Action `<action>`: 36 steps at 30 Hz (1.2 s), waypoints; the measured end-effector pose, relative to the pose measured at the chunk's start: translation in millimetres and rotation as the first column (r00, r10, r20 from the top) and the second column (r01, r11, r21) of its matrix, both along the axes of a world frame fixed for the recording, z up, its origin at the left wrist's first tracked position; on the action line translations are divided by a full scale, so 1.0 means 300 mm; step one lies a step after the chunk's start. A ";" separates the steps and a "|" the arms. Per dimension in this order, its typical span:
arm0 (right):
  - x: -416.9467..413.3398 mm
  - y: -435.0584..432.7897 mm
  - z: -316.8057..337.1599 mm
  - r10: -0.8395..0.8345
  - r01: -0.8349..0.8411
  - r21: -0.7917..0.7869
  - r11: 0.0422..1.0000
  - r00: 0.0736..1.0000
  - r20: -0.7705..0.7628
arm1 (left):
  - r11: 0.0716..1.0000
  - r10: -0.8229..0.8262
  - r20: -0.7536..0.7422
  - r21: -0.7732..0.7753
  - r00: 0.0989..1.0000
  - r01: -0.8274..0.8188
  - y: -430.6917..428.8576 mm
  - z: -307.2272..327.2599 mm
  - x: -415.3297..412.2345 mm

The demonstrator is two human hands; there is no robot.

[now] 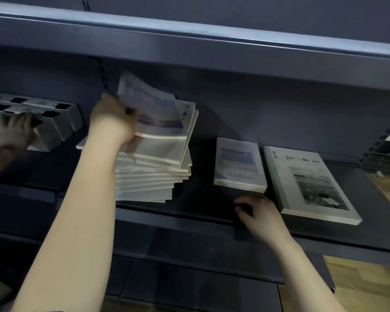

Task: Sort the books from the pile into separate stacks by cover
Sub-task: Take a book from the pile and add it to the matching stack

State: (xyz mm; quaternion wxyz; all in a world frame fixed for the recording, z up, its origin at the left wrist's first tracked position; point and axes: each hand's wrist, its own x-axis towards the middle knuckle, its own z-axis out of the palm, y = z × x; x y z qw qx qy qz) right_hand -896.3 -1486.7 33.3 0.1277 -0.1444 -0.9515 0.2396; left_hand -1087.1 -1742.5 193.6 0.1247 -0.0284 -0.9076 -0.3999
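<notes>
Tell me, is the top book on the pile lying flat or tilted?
Tilted: the left hand grips the top book and its cover slopes above the pile.

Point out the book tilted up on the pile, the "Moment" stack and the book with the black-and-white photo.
tilted book (150, 104): head view, middle of its raised cover.
Moment stack (239, 162): head view, middle of the top cover.
photo book (320, 190): head view, on the photo printed on its cover.
</notes>
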 end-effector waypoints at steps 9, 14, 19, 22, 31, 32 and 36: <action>0.018 0.010 0.133 -0.061 -0.018 -0.420 0.907 0.983 -0.173 | 0.678 -0.436 -0.009 0.654 0.900 0.335 0.219 -0.054 0.241; 0.050 0.022 0.225 -0.238 -0.057 -0.877 0.477 0.952 -0.192 | 0.525 -0.557 -0.041 0.756 0.829 0.390 0.364 -0.167 0.366; 0.088 0.066 0.240 -0.276 -0.104 -0.956 0.274 0.944 -0.182 | 0.548 -0.608 -0.028 0.709 0.793 0.445 0.436 -0.298 0.407; 0.099 0.103 0.206 -0.309 -0.085 -0.954 0.287 0.935 -0.176 | 0.707 -0.562 0.012 0.526 0.827 0.472 0.437 -0.372 0.383; 0.063 0.152 0.117 -0.287 0.100 -0.896 0.432 0.957 -0.031 | 0.855 -0.444 -0.128 -0.356 0.887 0.377 0.406 -0.592 0.260; 0.058 0.154 0.109 -0.277 0.122 -0.871 0.475 0.961 -0.017 | 0.860 -0.440 -0.138 -0.351 0.888 0.371 0.409 -0.603 0.261; 0.056 0.166 0.084 -0.187 0.194 -0.419 0.887 0.981 0.057 | 0.863 -0.421 -0.128 -0.361 0.898 0.353 0.410 -0.623 0.267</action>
